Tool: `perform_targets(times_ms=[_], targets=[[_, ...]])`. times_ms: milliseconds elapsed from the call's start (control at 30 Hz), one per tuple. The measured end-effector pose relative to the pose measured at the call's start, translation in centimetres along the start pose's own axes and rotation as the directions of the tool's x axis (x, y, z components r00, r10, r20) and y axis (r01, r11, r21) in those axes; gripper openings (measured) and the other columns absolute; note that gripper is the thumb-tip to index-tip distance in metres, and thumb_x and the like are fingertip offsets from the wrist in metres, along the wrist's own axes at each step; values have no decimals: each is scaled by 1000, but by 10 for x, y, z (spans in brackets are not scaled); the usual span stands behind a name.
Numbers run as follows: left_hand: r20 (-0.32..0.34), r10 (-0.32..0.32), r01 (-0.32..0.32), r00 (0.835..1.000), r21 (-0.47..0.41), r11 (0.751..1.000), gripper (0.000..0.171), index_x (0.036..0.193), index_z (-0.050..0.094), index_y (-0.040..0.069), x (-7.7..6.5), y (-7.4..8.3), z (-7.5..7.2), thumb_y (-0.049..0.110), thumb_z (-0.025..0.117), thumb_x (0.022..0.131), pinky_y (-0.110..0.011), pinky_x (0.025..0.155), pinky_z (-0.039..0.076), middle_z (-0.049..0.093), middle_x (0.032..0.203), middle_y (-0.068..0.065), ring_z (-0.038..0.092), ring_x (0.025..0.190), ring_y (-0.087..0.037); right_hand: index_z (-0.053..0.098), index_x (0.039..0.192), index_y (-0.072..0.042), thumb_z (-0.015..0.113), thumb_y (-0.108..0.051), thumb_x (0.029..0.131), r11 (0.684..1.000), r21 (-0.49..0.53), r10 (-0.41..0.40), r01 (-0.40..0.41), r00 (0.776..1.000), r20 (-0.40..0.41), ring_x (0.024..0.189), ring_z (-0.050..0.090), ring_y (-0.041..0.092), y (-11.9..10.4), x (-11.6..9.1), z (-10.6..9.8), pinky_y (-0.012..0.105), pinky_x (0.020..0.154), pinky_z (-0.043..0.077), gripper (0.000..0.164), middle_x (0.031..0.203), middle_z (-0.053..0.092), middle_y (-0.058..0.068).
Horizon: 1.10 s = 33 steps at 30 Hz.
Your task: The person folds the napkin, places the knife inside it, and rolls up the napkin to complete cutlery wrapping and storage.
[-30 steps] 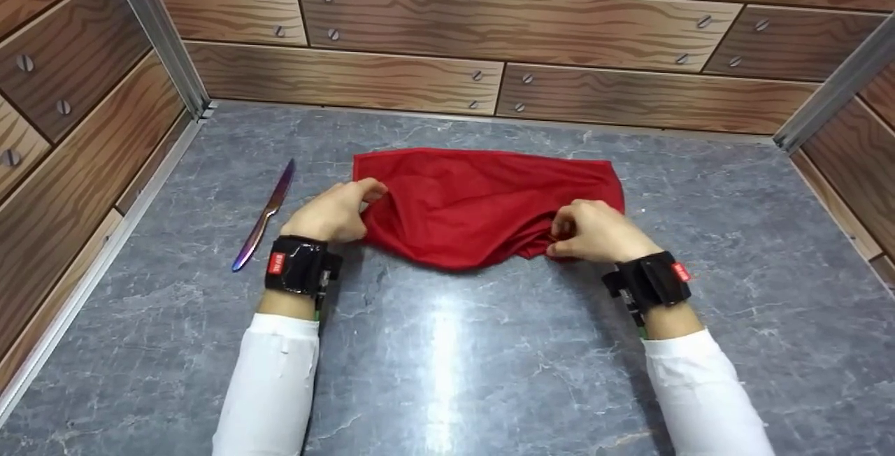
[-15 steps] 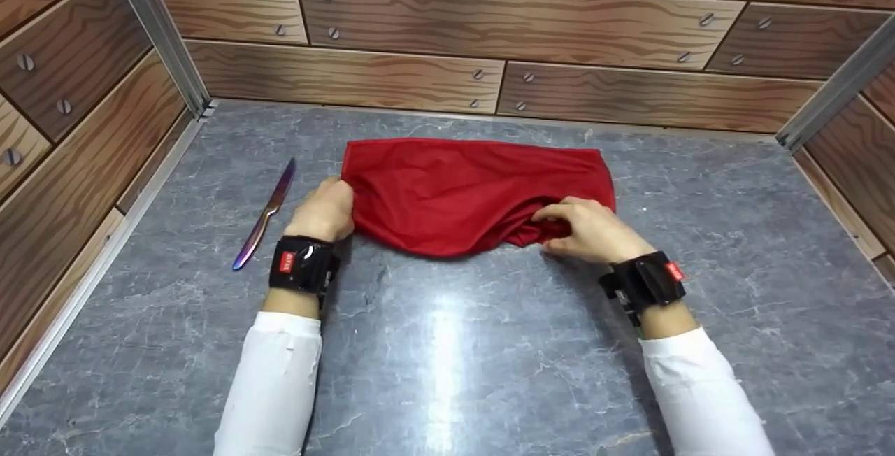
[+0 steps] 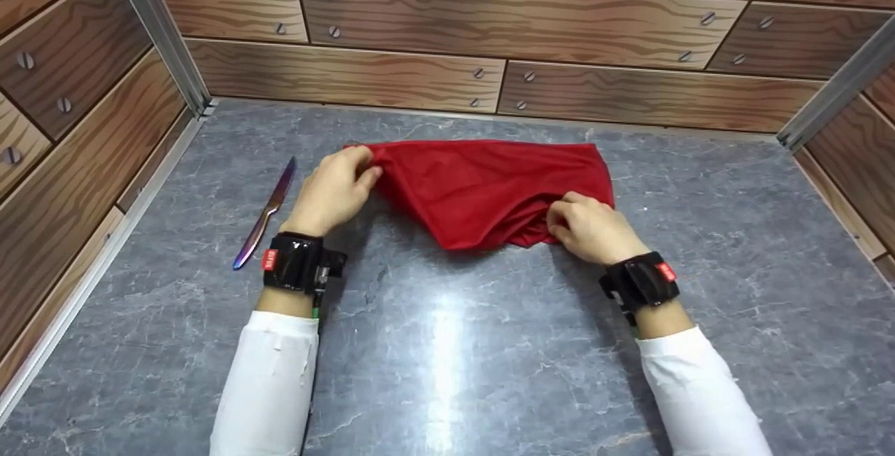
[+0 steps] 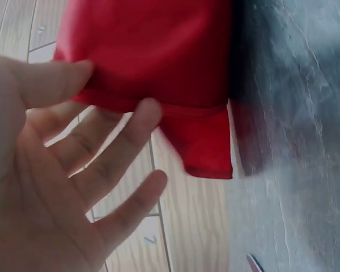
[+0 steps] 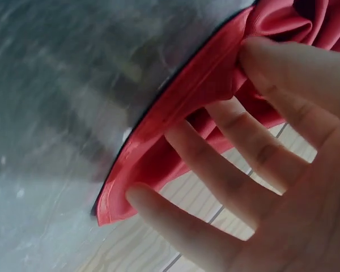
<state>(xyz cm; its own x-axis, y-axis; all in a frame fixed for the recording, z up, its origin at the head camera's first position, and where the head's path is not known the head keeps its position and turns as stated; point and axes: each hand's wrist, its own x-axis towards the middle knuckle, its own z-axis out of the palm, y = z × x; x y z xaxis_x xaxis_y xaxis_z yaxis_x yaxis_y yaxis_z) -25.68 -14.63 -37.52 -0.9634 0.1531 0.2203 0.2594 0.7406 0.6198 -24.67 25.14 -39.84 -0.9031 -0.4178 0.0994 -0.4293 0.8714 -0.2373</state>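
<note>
A red cloth (image 3: 482,176) with hemmed edges lies rumpled and folded over in the middle of the table in the head view. My left hand (image 3: 332,190) pinches its left edge between thumb and forefinger and holds that side raised. In the left wrist view, the cloth (image 4: 158,51) hangs from this pinch while the other fingers spread loosely beside its hem. At the bunched front right part, my right hand (image 3: 594,229) grips a fold. The right wrist view shows that thumb pressing on the cloth (image 5: 158,127), with the forefinger partly hidden and the other fingers reaching along it.
A knife (image 3: 266,215) with a rainbow sheen lies left of my left hand, its blade pointing away. The grey marbled table (image 3: 447,365) is bounded by a wood-patterned back wall (image 3: 419,78) and side walls with metal corner posts.
My left hand has moved away from me along the cloth's left side, lifting that edge and drawing it inward. My right hand stays at the front right fold, its fingers now more closed.
</note>
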Motion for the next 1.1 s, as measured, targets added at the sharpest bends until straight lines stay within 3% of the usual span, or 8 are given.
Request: perform_targets(times_ms=[233, 467, 567, 633, 733, 867, 1000, 1100], targets=[[-66, -20, 17, 998, -48, 999, 18, 125, 69, -2, 2, -1, 3, 14, 60, 121, -49, 80, 49, 66, 92, -11, 63, 88, -31, 88, 118, -4, 92, -18, 98, 998, 44, -42, 42, 999, 9, 118, 79, 45, 1, 2, 4, 69, 102, 65, 24, 125, 81, 21], [-107, 2, -17, 994, -136, 991, 20, 126, 60, -6, 3, 2, 4, 12, 51, 124, -36, 72, 39, 53, 82, -2, 51, 77, -23, 86, 103, -7, 89, -10, 101, 998, 39, -52, 52, 999, -5, 105, 77, 42, -2, 2, 6, 66, 94, 64, 4, 115, 78, 19], [-134, 7, -28, 991, -159, 987, 20, 128, 59, -5, 4, -1, 5, 13, 50, 124, -35, 71, 38, 50, 81, 0, 49, 76, -21, 80, 100, -4, 84, -7, 103, 996, 69, -62, 63, 998, -16, 102, 74, 41, 1, 4, 4, 65, 95, 63, 6, 111, 76, 19], [-157, -1, -26, 988, -175, 984, 21, 130, 59, -4, 8, -8, 7, 14, 50, 125, -38, 71, 40, 51, 82, -2, 50, 77, -22, 77, 102, -1, 79, -6, 105, 993, 111, -37, 41, 999, -35, 104, 73, 42, 4, 4, 0, 65, 97, 62, 6, 111, 75, 20], [-218, -4, -41, 976, -199, 979, 23, 133, 61, 1, 25, -42, 20, 21, 52, 125, -40, 72, 44, 57, 85, -4, 51, 78, -22, 71, 109, -1, 67, -8, 108, 984, 167, 69, -54, 994, -86, 109, 72, 43, 9, 3, -10, 66, 99, 59, 8, 115, 74, 22], [-303, -45, -6, 952, -168, 986, 27, 139, 60, 5, 38, -65, 28, 27, 50, 126, -43, 75, 48, 70, 94, -12, 55, 81, -24, 65, 117, -1, 54, -14, 111, 958, 224, 225, -178, 952, -206, 110, 71, 45, 15, -2, -23, 66, 96, 56, 18, 121, 72, 24], [-342, -129, 78, 931, -160, 984, 28, 142, 56, -2, 16, -22, 6, 18, 44, 126, -53, 85, 54, 74, 107, -28, 63, 92, -36, 60, 110, -1, 49, -16, 107, 944, 242, 297, -222, 894, -335, 106, 68, 50, 21, -7, -30, 68, 92, 52, 19, 121, 69, 25], [-304, -178, 143, 936, -133, 981, 30, 146, 54, -6, 2, 4, -7, 12, 43, 124, -67, 96, 58, 75, 122, -40, 73, 108, -52, 60, 107, 0, 46, -21, 109, 944, 188, 318, -273, 905, -281, 108, 66, 53, 29, -9, -33, 73, 94, 52, 25, 123, 67, 28]])
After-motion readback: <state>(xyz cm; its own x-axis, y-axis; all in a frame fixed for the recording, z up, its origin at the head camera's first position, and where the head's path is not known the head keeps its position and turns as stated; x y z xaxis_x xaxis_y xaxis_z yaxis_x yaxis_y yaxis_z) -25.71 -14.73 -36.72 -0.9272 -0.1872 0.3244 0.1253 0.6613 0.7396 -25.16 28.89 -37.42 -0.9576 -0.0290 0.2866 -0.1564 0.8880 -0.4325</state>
